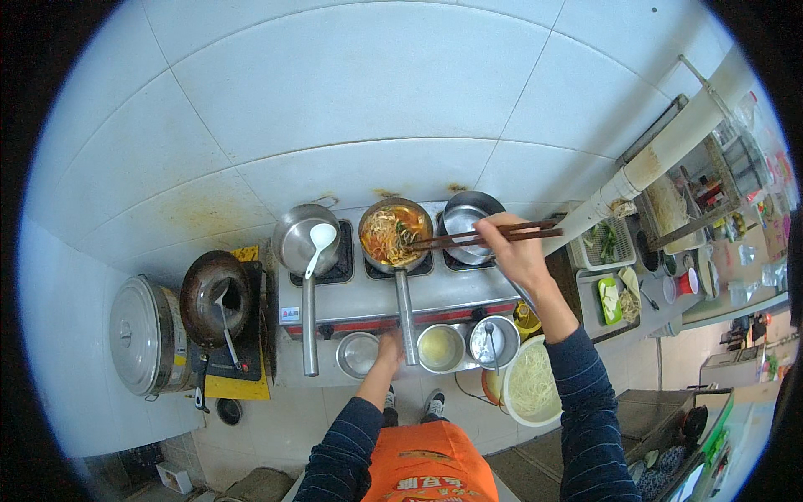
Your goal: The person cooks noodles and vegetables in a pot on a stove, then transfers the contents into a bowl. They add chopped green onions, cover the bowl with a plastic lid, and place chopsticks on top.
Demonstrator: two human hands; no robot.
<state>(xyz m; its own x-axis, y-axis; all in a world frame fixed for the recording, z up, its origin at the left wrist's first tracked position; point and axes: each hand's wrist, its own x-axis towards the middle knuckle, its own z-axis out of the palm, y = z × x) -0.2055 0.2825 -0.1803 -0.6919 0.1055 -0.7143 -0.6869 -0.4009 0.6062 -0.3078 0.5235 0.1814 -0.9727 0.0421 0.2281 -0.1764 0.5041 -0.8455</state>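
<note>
My right hand [515, 251] grips a pair of long dark cooking chopsticks [458, 240]. Their tips reach into a steel saucepan [406, 326] on the middle burner, among noodles, leafy greens and reddish broth [394, 235]. Low at the stove's front panel, beside that pan's handle, is my left hand [390, 350]; its fingers are partly hidden, so I cannot tell whether they hold a knob. A second saucepan [290, 241] on the left carries a white spoon [321, 241] across it. On the right burner rests a third pan [467, 216], partly behind my right hand.
Along the stove's front stand a steel bowl [357, 356], a pot of yellowish liquid [441, 349] and a pot with a spoon [499, 351]. A basin of pale strands [533, 383] is at right. Leftward are a wok [213, 282] and lidded pot [135, 336]. A pipe [627, 182] slants rightward.
</note>
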